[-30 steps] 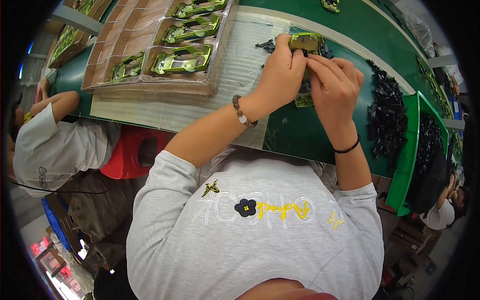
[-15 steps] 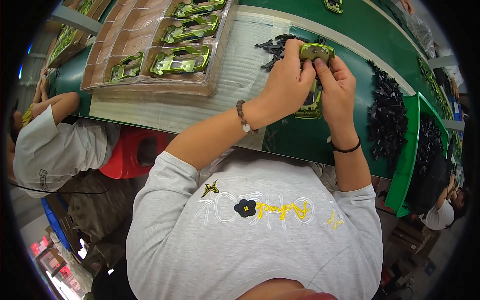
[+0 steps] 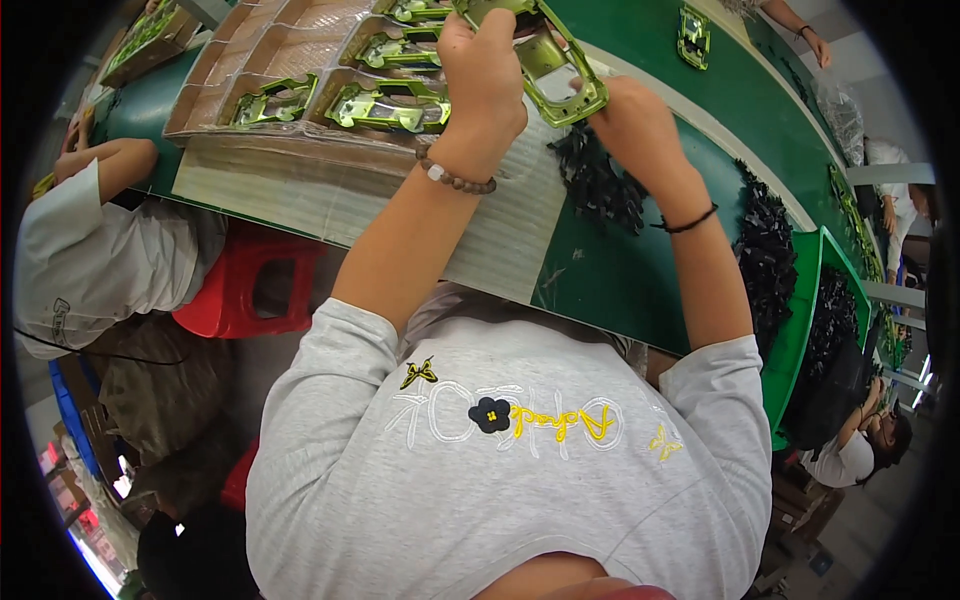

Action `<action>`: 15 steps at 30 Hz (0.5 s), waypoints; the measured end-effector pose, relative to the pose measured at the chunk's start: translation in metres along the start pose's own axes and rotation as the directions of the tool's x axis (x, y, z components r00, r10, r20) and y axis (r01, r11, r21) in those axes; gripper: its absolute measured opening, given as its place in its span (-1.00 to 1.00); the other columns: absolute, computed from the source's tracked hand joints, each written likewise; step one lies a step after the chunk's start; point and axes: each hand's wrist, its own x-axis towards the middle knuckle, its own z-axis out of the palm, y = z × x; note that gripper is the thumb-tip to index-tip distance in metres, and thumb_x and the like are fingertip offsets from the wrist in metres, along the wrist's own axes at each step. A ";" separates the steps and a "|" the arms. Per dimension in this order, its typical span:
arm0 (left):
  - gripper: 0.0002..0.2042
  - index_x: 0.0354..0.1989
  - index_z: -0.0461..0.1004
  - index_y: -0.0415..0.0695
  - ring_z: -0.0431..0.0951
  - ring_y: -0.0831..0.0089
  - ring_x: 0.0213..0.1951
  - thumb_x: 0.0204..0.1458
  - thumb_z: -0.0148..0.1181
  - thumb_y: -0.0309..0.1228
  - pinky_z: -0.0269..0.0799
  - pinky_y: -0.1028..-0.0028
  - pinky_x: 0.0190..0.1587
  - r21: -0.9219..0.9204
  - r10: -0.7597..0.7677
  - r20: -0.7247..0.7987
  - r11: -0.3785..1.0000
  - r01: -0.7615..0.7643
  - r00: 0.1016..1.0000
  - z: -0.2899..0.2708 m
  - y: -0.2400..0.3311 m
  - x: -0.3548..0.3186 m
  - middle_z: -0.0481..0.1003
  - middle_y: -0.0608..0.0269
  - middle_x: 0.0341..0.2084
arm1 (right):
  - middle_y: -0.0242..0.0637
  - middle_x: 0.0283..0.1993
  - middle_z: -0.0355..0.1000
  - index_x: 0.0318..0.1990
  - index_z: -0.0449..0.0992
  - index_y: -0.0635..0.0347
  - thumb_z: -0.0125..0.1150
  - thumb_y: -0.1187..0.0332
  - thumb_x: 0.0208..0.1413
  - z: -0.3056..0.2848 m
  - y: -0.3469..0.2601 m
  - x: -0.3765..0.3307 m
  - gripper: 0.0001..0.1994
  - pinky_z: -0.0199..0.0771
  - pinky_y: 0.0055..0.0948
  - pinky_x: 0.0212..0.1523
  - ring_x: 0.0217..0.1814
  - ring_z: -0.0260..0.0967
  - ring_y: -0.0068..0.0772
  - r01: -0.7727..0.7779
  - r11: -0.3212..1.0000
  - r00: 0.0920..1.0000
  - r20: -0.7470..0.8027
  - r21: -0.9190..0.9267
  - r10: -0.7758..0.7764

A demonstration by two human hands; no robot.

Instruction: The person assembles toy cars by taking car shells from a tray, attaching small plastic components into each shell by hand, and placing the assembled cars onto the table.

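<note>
A shiny green toy car body shell (image 3: 590, 103) with window openings is raised over the table between my two hands. My left hand (image 3: 484, 85) is closed on its far left side, near the divided tray. My right hand (image 3: 636, 125) grips the near right end of the shell, with its fingertips partly hidden behind it. A loose heap of small black plastic parts (image 3: 597, 180) lies on the green table just below the shell. The divided cardboard tray (image 3: 290, 143) at the left holds several similar green car shells (image 3: 390, 112).
On the right are another heap of black parts (image 3: 765, 245) and a green plastic bin (image 3: 803, 330) with more. Another green shell (image 3: 693, 38) lies on the far green surface. A person (image 3: 110, 240) sits at the left by a red stool (image 3: 245, 290); others work at the right.
Both hands have moved up and left with the shell, toward the tray. The shell is now tilted and held at both ends, and the black heap beneath is uncovered.
</note>
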 end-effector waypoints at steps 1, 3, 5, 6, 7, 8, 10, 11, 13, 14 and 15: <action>-0.94 -0.39 0.26 -0.25 0.55 0.35 -0.47 -0.04 -0.01 -0.60 0.55 0.41 -0.41 -0.024 0.049 -0.030 0.998 -0.049 0.998 -0.003 0.000 0.003 0.47 0.14 -0.45 | -0.10 -0.42 0.41 -0.19 0.50 0.18 0.10 0.47 -0.07 0.011 -0.003 0.008 -0.77 0.38 -0.20 -0.36 -0.32 0.37 -0.02 0.070 0.997 0.997 0.019 -0.041 -0.069; -0.93 -0.37 0.26 -0.25 0.56 0.32 -0.45 -0.03 -0.01 -0.60 0.55 0.38 -0.39 -0.004 0.127 -0.086 0.992 -0.127 0.988 -0.006 0.000 0.007 0.48 0.12 -0.46 | -0.09 -0.45 0.41 -0.32 0.46 0.21 0.07 0.48 -0.10 0.014 -0.010 0.015 -0.86 0.40 -0.19 -0.40 -0.35 0.38 -0.02 0.126 0.992 0.992 0.012 0.015 -0.126; -0.93 -0.35 0.27 -0.25 0.56 0.32 -0.45 -0.02 -0.01 -0.60 0.55 0.38 -0.38 -0.072 0.105 -0.073 0.991 -0.110 0.992 -0.006 0.000 0.007 0.48 0.11 -0.46 | -0.10 -0.48 0.41 -0.43 0.43 0.22 0.01 0.54 -0.14 0.028 -0.002 0.016 -0.91 0.43 -0.18 -0.43 -0.38 0.41 -0.02 0.239 0.971 0.970 0.029 0.021 -0.239; -0.92 -0.33 0.28 -0.25 0.56 0.32 -0.44 -0.01 -0.01 -0.60 0.55 0.39 -0.38 -0.136 0.081 -0.060 0.987 -0.088 0.995 -0.004 0.002 0.008 0.49 0.11 -0.45 | -0.10 -0.48 0.41 -0.43 0.43 0.22 0.01 0.54 -0.14 0.030 -0.002 0.016 -0.91 0.43 -0.18 -0.43 -0.38 0.41 -0.02 0.253 0.967 0.967 0.028 0.020 -0.254; -0.91 -0.30 0.30 -0.25 0.56 0.33 -0.43 0.00 -0.01 -0.59 0.54 0.40 -0.37 -0.108 0.088 -0.081 0.989 -0.096 0.993 -0.004 0.002 0.009 0.50 0.10 -0.44 | -0.10 -0.47 0.41 -0.43 0.43 0.21 0.01 0.55 -0.14 0.029 -0.003 0.014 -0.90 0.43 -0.19 -0.43 -0.37 0.41 -0.02 0.237 0.971 0.969 0.079 -0.018 -0.235; -0.91 -0.30 0.30 -0.25 0.56 0.33 -0.43 0.00 -0.01 -0.59 0.54 0.40 -0.37 -0.112 0.097 -0.084 0.988 -0.106 0.992 -0.004 0.003 0.009 0.50 0.10 -0.44 | -0.11 -0.46 0.42 -0.42 0.43 0.20 0.01 0.55 -0.15 0.028 -0.004 0.013 -0.89 0.44 -0.20 -0.44 -0.36 0.41 -0.03 0.220 0.974 0.969 0.130 -0.058 -0.211; -0.91 -0.30 0.30 -0.26 0.56 0.33 -0.43 0.00 -0.02 -0.59 0.53 0.41 -0.36 -0.106 0.046 -0.023 0.993 -0.049 0.999 -0.001 0.005 0.003 0.50 0.09 -0.43 | -0.11 -0.42 0.43 -0.41 0.46 0.19 0.02 0.54 -0.11 0.021 -0.012 0.011 -0.90 0.43 -0.21 -0.42 -0.34 0.41 -0.04 0.231 0.971 0.967 0.124 -0.061 -0.222; -0.92 -0.31 0.31 -0.26 0.56 0.34 -0.42 0.01 -0.02 -0.58 0.52 0.41 -0.35 -0.099 0.048 -0.010 0.994 -0.049 0.999 -0.002 0.002 0.003 0.51 0.09 -0.44 | -0.10 -0.40 0.43 -0.37 0.48 0.18 0.05 0.51 -0.09 0.018 -0.013 0.010 -0.89 0.43 -0.20 -0.41 -0.34 0.41 -0.03 0.187 0.982 0.977 0.095 0.027 -0.189; -0.89 -0.30 0.31 -0.27 0.53 0.39 -0.46 -0.02 -0.04 -0.61 0.52 0.44 -0.41 -0.083 0.019 -0.002 0.996 -0.019 1.000 -0.001 0.000 0.000 0.48 0.14 -0.44 | -0.09 -0.39 0.43 -0.33 0.50 0.17 0.09 0.48 -0.07 0.008 -0.015 0.006 -0.87 0.42 -0.20 -0.40 -0.34 0.40 -0.02 0.143 0.983 0.986 0.072 0.114 -0.152; -0.86 -0.28 0.30 -0.28 0.51 0.45 -0.49 -0.05 -0.06 -0.63 0.52 0.47 -0.47 -0.063 -0.014 0.008 0.998 0.015 1.000 0.000 -0.002 -0.003 0.46 0.19 -0.43 | -0.13 -0.35 0.42 -0.28 0.49 0.21 0.13 0.53 -0.11 -0.001 -0.014 0.001 -0.82 0.44 -0.28 -0.34 -0.33 0.41 -0.12 0.078 0.979 0.996 0.025 0.191 -0.084; -0.86 -0.28 0.30 -0.28 0.51 0.45 -0.49 -0.05 -0.06 -0.63 0.52 0.47 -0.47 -0.068 -0.019 0.010 0.998 0.020 1.000 0.003 -0.001 -0.007 0.46 0.19 -0.43 | -0.17 -0.32 0.41 -0.23 0.48 0.25 0.18 0.58 -0.15 -0.008 -0.011 -0.006 -0.75 0.45 -0.36 -0.28 -0.32 0.42 -0.23 0.015 0.964 1.000 -0.016 0.267 -0.011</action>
